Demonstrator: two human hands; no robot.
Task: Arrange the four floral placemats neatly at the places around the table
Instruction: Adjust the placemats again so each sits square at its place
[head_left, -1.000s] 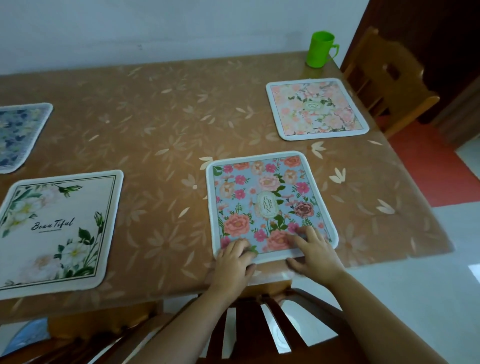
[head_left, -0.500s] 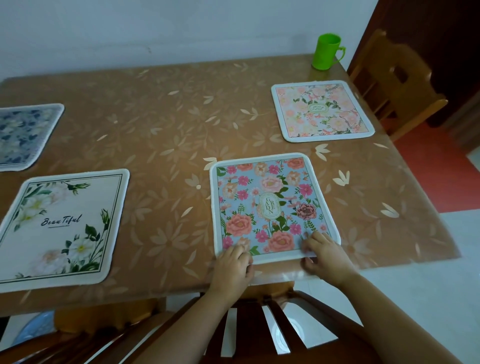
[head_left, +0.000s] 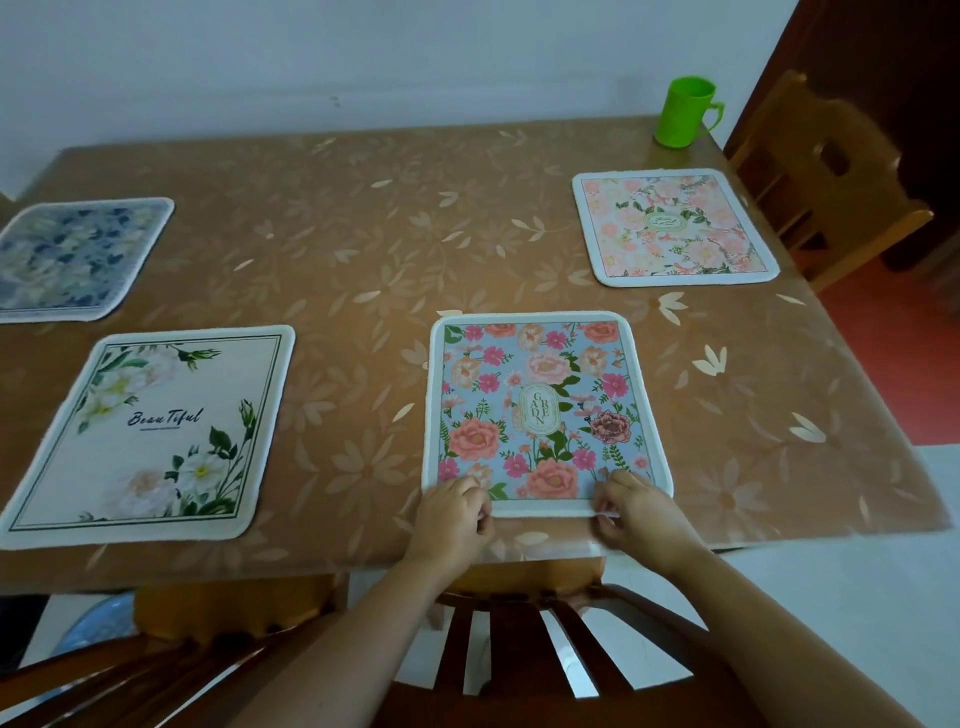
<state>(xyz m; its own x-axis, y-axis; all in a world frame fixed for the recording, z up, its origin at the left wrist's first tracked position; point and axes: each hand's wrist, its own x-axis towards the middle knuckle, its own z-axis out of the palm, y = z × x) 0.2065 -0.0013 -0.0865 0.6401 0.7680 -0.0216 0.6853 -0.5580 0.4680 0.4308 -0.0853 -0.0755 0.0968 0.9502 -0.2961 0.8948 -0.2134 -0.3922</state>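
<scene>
Lower centre: blue floral placemat (head_left: 540, 395), near corners pinched, apparently, by left hand (head_left: 451, 514) and right hand (head_left: 647, 517), for squaring against the near edge of the table (head_left: 332, 551).

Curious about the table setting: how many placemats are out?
4: blue rose mat near centre; white mat near left; dark blue mat far left, partly cropped; pink mat far right.

Navy placemat (head_left: 78, 257) runs off the left edge — its print too blurred to read
</scene>
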